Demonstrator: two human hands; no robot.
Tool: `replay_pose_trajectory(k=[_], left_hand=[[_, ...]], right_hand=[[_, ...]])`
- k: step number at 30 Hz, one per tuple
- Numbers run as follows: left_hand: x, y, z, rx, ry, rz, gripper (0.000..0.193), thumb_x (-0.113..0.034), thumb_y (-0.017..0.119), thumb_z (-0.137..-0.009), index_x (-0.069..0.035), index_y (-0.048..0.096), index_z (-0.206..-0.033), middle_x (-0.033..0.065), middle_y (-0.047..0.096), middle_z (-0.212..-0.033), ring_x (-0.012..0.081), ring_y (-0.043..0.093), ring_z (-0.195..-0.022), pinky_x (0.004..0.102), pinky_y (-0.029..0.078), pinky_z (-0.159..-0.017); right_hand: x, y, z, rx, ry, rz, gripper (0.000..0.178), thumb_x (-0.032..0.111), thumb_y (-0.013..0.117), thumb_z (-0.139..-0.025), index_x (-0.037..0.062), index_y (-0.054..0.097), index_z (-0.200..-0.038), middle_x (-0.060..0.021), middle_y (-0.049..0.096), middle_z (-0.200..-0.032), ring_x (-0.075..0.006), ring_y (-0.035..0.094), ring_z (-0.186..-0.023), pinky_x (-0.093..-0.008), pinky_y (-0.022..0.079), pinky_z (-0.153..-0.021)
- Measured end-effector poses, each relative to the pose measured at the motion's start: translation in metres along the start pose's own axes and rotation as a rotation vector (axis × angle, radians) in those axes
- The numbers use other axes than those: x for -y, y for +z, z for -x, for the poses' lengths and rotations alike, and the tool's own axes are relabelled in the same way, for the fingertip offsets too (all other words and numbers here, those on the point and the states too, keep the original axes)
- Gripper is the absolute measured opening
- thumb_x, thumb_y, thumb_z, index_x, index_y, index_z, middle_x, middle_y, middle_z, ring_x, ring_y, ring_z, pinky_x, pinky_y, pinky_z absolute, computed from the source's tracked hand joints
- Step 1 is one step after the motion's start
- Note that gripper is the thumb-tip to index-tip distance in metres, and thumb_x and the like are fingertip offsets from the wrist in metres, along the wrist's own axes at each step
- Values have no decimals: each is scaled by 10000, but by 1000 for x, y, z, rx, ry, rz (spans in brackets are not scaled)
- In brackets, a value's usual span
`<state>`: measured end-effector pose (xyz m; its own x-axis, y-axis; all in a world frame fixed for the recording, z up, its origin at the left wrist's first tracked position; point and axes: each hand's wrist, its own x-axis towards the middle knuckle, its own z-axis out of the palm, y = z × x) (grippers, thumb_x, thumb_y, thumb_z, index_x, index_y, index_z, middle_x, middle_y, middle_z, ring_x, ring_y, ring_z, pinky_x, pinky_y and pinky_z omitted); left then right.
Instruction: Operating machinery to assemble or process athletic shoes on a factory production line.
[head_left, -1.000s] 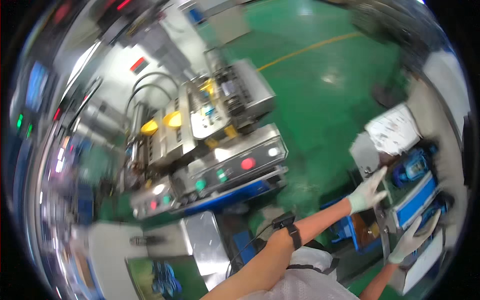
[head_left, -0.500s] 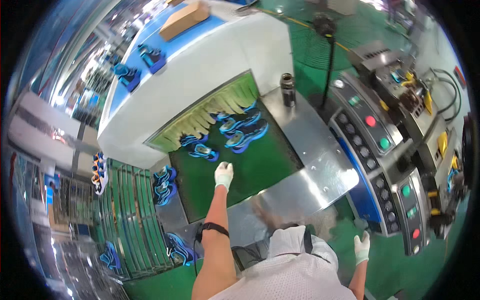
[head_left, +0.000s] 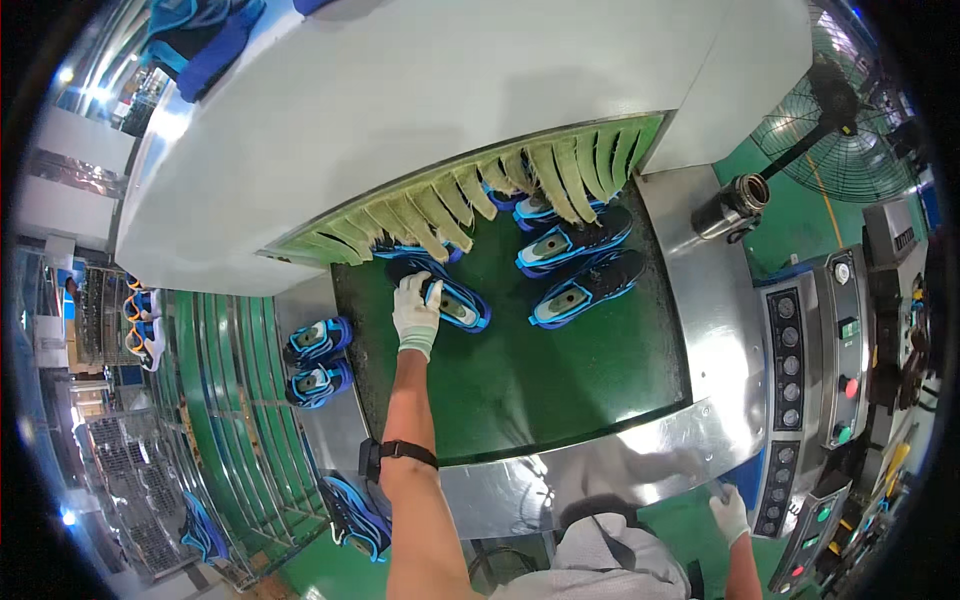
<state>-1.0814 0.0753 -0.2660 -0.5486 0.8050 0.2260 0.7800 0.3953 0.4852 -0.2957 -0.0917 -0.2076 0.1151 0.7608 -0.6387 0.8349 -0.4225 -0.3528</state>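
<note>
My left hand point(head_left: 415, 312), in a white glove, is closed on a black and blue shoe point(head_left: 462, 308) on the green conveyor belt point(head_left: 500, 390). Thumb and fingers pinch its side, and the hand hides part of it. Behind it, another shoe lies partly under the green fabric strip curtain point(head_left: 430, 215). To the right several more such shoes, among them a front shoe point(head_left: 588, 290), rest on the belt, the rearmost partly behind the strips. Low at the right, my gloved right hand point(head_left: 731, 514) is held open beside the machine's blue side, holding nothing.
A pair of shoes point(head_left: 318, 362) sits on the metal ledge left of the belt, next to a metal rack point(head_left: 235, 410). A dark bottle point(head_left: 732, 207) stands at the right corner. Beyond are a fan point(head_left: 835, 130) and a control panel with dials point(head_left: 787, 350).
My left hand has moved forward from the bare belt and taken hold of the nearest left shoe. The view has come closer and turned; my right hand stays low at the right.
</note>
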Motion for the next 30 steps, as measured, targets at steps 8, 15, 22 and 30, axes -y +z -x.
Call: replay_pose_trajectory(k=[8, 15, 22, 30], left_hand=[[-59, -18, 94, 48, -35, 329, 233, -259, 610, -986, -34, 669, -971, 147, 656, -918, 356, 654, -833, 418, 519, -753], [-219, -44, 201, 518, -178, 691, 585, -395, 302, -1092, -10, 719, -948, 66, 656, -728, 154, 580, -630, 335, 473, -614], [-449, -47, 250, 884, 367, 740, 332, -148, 403, -1051, -2, 675, -929, 114, 722, -878, 202, 660, -693, 344, 494, -632], [-702, -75, 411, 938, 1549, 618, 103, -144, 689, -910, -71, 699, -981, 111, 679, -935, 307, 692, -775, 377, 561, -683]], right_hand=[[233, 28, -21, 166, -615, -54, 680, 224, 728, -870, -33, 452, -1436, -254, 585, -1317, -376, 568, -1253, -413, 450, -1076], [320, -12, 63, 158, -815, -205, 804, 433, 743, -869, -26, 436, -1452, -257, 524, -1408, -379, 533, -1307, -430, 434, -1092], [186, -130, 129, 92, -519, -454, 898, 533, 705, -861, -53, 404, -1472, -287, 519, -1412, -404, 546, -1287, -414, 440, -1087], [5, -168, 181, -431, -132, -581, 738, 413, 784, -798, -63, 469, -1265, -314, 673, -1060, -450, 676, -979, -445, 560, -849]])
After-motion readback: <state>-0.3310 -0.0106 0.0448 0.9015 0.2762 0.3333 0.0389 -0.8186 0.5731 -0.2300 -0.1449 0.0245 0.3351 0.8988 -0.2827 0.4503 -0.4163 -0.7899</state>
